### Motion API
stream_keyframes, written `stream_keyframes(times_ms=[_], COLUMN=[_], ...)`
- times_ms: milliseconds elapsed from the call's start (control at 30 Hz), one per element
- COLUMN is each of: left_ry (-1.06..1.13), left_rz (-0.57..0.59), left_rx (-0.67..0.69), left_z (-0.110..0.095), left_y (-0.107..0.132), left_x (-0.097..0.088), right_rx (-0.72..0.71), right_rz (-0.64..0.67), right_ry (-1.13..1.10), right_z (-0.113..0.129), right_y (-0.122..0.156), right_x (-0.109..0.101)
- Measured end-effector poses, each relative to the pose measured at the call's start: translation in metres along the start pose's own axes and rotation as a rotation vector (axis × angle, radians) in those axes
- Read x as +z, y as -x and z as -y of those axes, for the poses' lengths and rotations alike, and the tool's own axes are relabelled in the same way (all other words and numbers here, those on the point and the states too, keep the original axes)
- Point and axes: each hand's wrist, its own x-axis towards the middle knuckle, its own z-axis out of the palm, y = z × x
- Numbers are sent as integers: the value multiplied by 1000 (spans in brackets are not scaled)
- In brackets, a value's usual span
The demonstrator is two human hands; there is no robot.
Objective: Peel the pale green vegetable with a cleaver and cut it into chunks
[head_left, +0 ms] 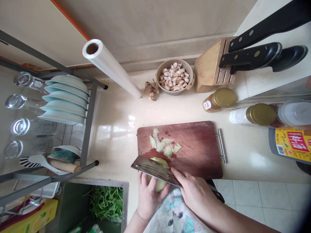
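While our right hand (194,194) grips a cleaver (155,170), fingers clamped round it, our spread-fingered left hand (150,197) steadies a peeled pale-green vegetable (159,185) at the near edge of the wooden chopping board (196,145). Cut pieces (162,145) lie just beyond the cleaver.

**Cutting Position, Current State**

The right hand (194,194) grips a broad steel cleaver (155,171), its blade tilted across a peeled, pale green vegetable (160,185). The left hand (149,197) holds the vegetable against the near side of the blade. Cut pieces (162,145) lie in a loose pile just beyond the blade, on a reddish-brown wooden cutting board (194,149).
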Motion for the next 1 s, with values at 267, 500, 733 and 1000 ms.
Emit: stream_keyframes(times_ms=[267, 500, 733, 1000], left_ry=[118, 104, 82, -55], left_rz=[-16, -10, 69, 214], left_rx=[17, -33, -70, 103], left_z=[2, -2, -3, 13], left_y=[-2, 4, 0, 11], left_x=[2, 4, -7, -19], right_rx=[-56, -81, -18, -143], right_rz=[-49, -25, -63, -161], right_ry=[-68, -297, -311, -245], right_z=[-6, -23, -29, -10], right_y=[-26, -33, -6, 2], right_x=[-2, -10, 14, 27])
